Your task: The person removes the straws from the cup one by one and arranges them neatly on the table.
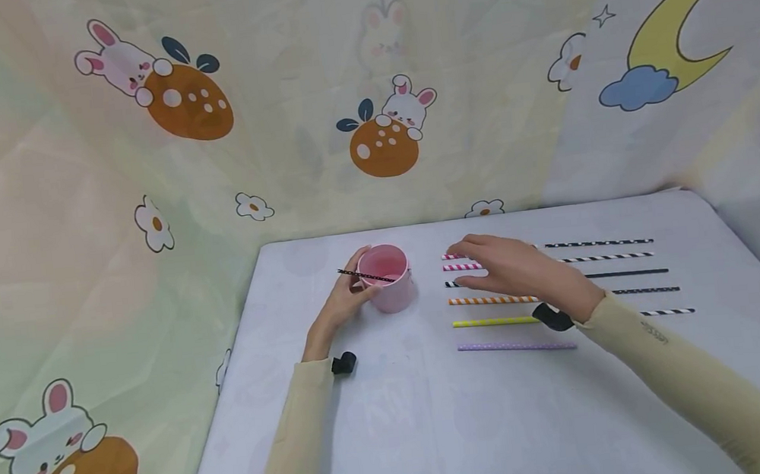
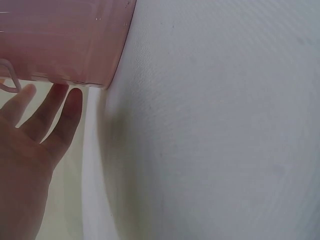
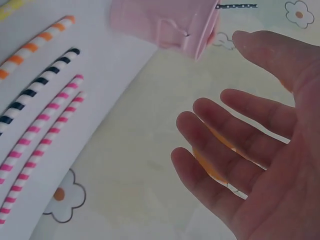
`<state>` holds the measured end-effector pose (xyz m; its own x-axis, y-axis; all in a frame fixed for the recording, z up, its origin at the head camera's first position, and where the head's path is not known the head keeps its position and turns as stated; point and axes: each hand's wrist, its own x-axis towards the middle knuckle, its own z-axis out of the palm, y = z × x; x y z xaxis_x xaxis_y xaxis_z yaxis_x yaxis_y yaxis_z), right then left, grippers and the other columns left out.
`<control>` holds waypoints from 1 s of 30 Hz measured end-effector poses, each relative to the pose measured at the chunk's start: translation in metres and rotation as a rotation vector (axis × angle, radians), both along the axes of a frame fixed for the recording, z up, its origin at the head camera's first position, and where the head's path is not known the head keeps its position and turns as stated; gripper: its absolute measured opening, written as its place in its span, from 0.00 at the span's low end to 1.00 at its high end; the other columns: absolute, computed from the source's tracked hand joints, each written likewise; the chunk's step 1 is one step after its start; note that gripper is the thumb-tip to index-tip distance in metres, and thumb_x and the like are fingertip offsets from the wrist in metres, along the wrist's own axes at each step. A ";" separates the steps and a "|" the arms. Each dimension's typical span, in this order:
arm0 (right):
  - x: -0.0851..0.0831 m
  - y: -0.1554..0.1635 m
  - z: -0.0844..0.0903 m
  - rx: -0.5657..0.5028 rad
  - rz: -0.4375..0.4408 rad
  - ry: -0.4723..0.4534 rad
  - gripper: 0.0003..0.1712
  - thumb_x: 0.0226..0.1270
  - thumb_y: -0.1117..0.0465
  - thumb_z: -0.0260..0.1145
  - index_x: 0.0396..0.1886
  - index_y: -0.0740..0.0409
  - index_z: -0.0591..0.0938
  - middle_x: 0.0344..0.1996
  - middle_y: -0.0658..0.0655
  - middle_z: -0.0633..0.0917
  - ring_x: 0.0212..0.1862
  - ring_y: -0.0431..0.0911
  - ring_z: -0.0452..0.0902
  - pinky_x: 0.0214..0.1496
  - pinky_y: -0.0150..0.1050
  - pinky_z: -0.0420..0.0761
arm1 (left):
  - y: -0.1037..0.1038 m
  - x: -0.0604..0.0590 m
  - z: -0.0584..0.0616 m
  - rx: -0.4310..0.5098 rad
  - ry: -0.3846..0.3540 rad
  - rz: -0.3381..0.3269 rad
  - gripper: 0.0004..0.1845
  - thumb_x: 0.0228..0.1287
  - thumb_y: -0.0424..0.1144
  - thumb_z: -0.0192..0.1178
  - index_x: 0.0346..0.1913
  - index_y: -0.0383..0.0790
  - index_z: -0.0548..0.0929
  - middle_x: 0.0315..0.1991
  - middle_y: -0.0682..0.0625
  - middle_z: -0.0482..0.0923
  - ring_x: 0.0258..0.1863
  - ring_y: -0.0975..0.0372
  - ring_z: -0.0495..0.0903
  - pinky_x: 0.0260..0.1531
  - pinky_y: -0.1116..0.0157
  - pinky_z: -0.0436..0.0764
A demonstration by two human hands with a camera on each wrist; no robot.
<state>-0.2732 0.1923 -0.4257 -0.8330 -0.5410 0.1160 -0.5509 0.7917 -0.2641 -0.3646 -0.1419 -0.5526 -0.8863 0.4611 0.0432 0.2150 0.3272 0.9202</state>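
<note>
A small pink bucket (image 1: 392,294) stands at the left part of the white table, with a thin wire handle visible in the wrist views. My left hand (image 1: 342,299) holds it from the left, thumb at the near side and fingers around the far side. Across its mouth leans a black paper straw with white dots (image 1: 356,274), one end poking out over the left rim. To the right, my right hand (image 1: 517,268) hovers over rows of straws, fingers spread and nothing in them. Nearest beneath it are pink-striped straws (image 1: 463,266) and a black-and-white striped straw (image 3: 37,87).
Below those lie an orange-striped straw (image 1: 489,300), a yellow straw (image 1: 491,322) and a purple dotted straw (image 1: 514,346). A second column of black and black-and-white straws (image 1: 600,243) lies to the right, partly behind my right arm. Patterned cloth (image 1: 300,122) hangs behind the table.
</note>
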 end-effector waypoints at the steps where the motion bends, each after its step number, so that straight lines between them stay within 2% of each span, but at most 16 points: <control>1: -0.002 -0.004 0.001 -0.004 0.009 0.003 0.30 0.66 0.46 0.70 0.64 0.52 0.78 0.53 0.52 0.83 0.49 0.46 0.82 0.47 0.44 0.84 | 0.000 -0.001 -0.001 0.005 0.001 0.004 0.45 0.66 0.42 0.67 0.79 0.63 0.53 0.75 0.46 0.62 0.64 0.50 0.70 0.64 0.50 0.72; 7: -0.013 -0.029 0.008 -0.014 0.036 -0.011 0.27 0.69 0.48 0.68 0.63 0.53 0.79 0.54 0.52 0.83 0.50 0.46 0.82 0.51 0.44 0.83 | 0.000 0.000 -0.004 0.027 0.013 0.025 0.43 0.63 0.46 0.70 0.76 0.72 0.58 0.72 0.51 0.66 0.63 0.53 0.71 0.63 0.51 0.73; 13: -0.026 -0.056 0.009 0.007 0.090 -0.005 0.23 0.70 0.51 0.68 0.61 0.54 0.80 0.54 0.54 0.83 0.50 0.47 0.82 0.53 0.44 0.83 | 0.000 0.000 -0.005 0.029 0.026 0.027 0.42 0.62 0.50 0.70 0.74 0.77 0.58 0.71 0.52 0.67 0.62 0.52 0.71 0.63 0.49 0.73; 16: -0.033 -0.070 0.009 0.018 0.119 0.002 0.22 0.70 0.52 0.68 0.60 0.55 0.81 0.52 0.55 0.84 0.51 0.48 0.82 0.53 0.44 0.83 | 0.000 0.000 -0.005 0.036 0.030 0.016 0.43 0.63 0.50 0.70 0.74 0.77 0.58 0.71 0.53 0.66 0.63 0.52 0.72 0.62 0.51 0.73; 23: -0.050 -0.100 0.003 0.048 0.169 -0.001 0.21 0.71 0.54 0.67 0.60 0.54 0.81 0.48 0.55 0.84 0.47 0.47 0.81 0.52 0.43 0.83 | -0.001 -0.001 -0.003 0.058 0.055 -0.006 0.43 0.65 0.42 0.68 0.77 0.68 0.58 0.74 0.53 0.65 0.60 0.53 0.74 0.57 0.58 0.76; 30: -0.068 -0.121 -0.009 0.074 0.230 0.019 0.16 0.71 0.58 0.67 0.57 0.51 0.83 0.48 0.54 0.85 0.49 0.48 0.81 0.54 0.45 0.82 | -0.001 -0.002 -0.003 0.040 0.073 -0.007 0.43 0.65 0.44 0.69 0.77 0.68 0.57 0.73 0.53 0.67 0.61 0.53 0.74 0.55 0.60 0.77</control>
